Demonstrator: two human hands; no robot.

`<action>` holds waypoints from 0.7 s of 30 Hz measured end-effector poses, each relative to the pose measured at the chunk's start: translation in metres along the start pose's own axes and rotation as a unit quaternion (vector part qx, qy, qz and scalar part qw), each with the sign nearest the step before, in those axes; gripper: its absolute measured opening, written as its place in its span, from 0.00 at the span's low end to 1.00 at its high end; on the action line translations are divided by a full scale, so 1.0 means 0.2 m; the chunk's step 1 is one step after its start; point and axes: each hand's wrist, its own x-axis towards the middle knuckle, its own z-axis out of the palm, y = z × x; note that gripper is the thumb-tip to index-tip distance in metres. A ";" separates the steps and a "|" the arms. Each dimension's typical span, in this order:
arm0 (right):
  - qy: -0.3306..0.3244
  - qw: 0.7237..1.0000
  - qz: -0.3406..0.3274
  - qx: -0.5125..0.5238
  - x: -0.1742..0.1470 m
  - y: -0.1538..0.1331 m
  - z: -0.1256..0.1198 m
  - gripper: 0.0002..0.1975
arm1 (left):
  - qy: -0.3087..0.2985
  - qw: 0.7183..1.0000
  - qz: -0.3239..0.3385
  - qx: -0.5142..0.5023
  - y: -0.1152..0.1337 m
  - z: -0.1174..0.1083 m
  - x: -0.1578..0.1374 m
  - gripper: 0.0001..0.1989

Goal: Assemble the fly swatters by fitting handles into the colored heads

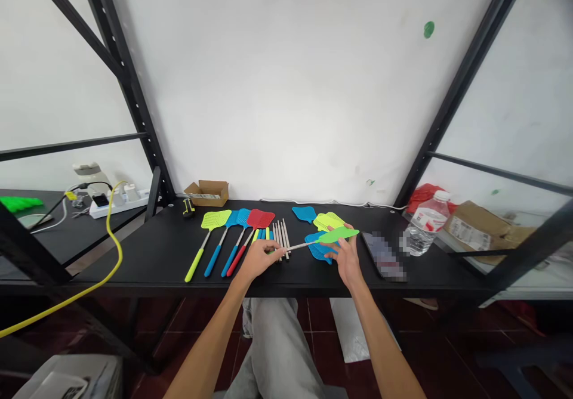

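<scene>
Green swatter head (339, 234), just one, is cradled in the half-curled fingers of the right hand (350, 263); its one metal rod (303, 245) is pinched by the left hand's (261, 258) nearly closed fingers. Four swatters (230, 260) are lined up leftward; loose blue mesh (317, 252) is overhung. Rightward the tip's aimed, long axis crosswise!
</scene>
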 end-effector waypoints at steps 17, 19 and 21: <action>0.012 0.998 0.015 -0.062 0.01 0.03 0.01 0.29 | -0.014 0.999 0.003 0.032 0.02 -0.01 0.00 0.25; 0.011 0.997 0.017 -0.069 0.01 0.02 0.01 0.29 | -0.010 0.999 0.000 0.033 0.01 -0.01 0.00 0.24; 0.011 0.997 0.019 -0.079 0.01 0.02 0.01 0.29 | -0.005 0.999 -0.004 0.035 0.01 0.00 0.00 0.24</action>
